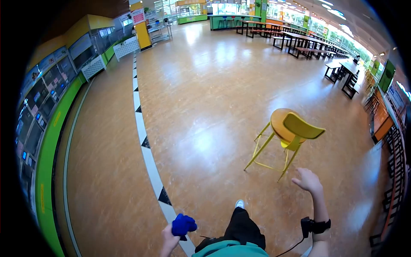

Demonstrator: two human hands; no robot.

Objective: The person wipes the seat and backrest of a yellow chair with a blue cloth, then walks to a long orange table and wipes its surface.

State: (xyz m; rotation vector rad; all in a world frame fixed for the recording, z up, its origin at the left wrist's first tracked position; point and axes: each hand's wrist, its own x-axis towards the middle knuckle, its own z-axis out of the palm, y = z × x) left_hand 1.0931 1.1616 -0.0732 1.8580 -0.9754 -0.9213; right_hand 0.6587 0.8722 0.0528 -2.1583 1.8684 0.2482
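At the bottom of the head view, my left hand (169,236) is closed around a crumpled deep-blue cloth (183,225), which bulges out past the fingers. My right hand (307,180) hangs in the air with its fingers loosely stretched and nothing in them. Closest to it is a yellow high chair (295,128) with a round wooden-coloured seat, a curved backrest and slim legs, standing upright on the floor. From this angle the hand appears just below the chair's legs; I cannot make out any contact.
A white stripe with black triangles (143,128) runs along the brown floor (205,94). Serving windows above a green base (49,171) line the left. Long tables with benches (304,40) stand at the back right. A yellow pillar (141,25) and a counter (231,21) are farther off.
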